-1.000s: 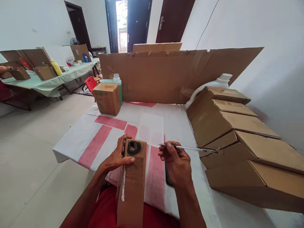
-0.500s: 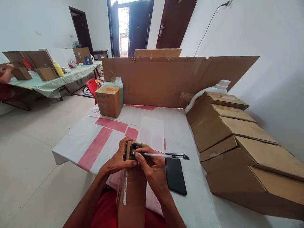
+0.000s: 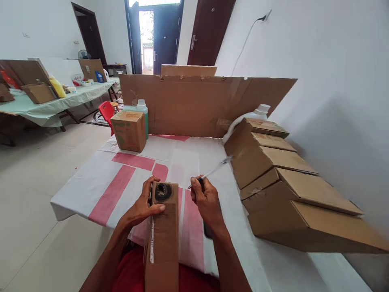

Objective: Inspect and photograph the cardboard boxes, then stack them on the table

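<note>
A narrow cardboard box [image 3: 165, 235] stands upright at the near edge of the table, leaning over my lap. Near its top is a hole ringed by a dark, blackened patch [image 3: 163, 191]. My left hand [image 3: 146, 202] grips the box at its upper left, thumb across the front face. To the right of the box and apart from it, my right hand [image 3: 206, 198] pinches a clear pen [image 3: 212, 169] with a black grip, its tip pointing left toward the box. A black phone [image 3: 208, 231] lies on the table, mostly hidden beneath my right forearm.
A stepped stack of cardboard boxes [image 3: 273, 174] lines the table's right side, with a white jug [image 3: 258, 111] behind. At the back left, a small carton [image 3: 129, 132] stands before a green bottle [image 3: 142, 109]. A cardboard panel [image 3: 194, 105] walls off the far edge.
My right hand has drawn the pen away from the box's dark patch and out to the right, tilting it upward. The left hand keeps its hold. The view has turned slightly right.
</note>
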Tool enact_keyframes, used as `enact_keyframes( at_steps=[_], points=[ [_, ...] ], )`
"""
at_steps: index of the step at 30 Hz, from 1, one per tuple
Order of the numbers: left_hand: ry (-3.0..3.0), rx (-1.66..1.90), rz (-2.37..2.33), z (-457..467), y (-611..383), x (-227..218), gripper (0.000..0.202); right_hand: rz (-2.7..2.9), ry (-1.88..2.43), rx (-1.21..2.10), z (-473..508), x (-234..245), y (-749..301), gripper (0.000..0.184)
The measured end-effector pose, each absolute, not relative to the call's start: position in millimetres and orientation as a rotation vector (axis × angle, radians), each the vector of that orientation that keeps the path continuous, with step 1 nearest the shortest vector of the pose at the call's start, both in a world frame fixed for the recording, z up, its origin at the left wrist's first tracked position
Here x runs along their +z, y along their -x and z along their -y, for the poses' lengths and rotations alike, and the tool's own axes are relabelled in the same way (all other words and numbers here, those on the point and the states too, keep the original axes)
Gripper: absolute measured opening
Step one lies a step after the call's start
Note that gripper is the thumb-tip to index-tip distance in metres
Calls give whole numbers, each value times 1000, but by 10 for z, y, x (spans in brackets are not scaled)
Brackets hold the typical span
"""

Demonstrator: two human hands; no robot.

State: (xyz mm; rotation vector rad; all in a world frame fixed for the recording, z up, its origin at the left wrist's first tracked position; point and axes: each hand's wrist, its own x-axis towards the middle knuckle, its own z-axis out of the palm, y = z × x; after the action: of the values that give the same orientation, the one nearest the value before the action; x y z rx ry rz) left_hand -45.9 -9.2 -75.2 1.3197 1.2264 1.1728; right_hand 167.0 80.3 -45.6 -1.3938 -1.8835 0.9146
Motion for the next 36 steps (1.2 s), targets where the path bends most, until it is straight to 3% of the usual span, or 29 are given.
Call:
enact_keyframes(
  at_steps=[7,14,21,26,31,36],
  points=[
    [-1302,1150,-1290,111,442,-683,85,2236,2019,805,-890,-1026,-1829,19],
    [-1265,1159,-1285,100,445,-702,87,2226,2132,766,-730,-1095,-1823,27],
    [-1280,1171,-1287,90,452,-749,87,1926,2306,540,-579,-1058,-2319,56],
    [-1303,1167,-1291,64,452,-780,90,1754,2273,714,-675,-1193,-2509,70],
    [-1291,1183,-1296,103,468,-772,88,1620,1989,978,-692,-1311,-2504,40],
    [-1281,1216,-1262,121,432,-749,89,1179,1573,1398,-433,-1133,-2519,53]
  ],
)
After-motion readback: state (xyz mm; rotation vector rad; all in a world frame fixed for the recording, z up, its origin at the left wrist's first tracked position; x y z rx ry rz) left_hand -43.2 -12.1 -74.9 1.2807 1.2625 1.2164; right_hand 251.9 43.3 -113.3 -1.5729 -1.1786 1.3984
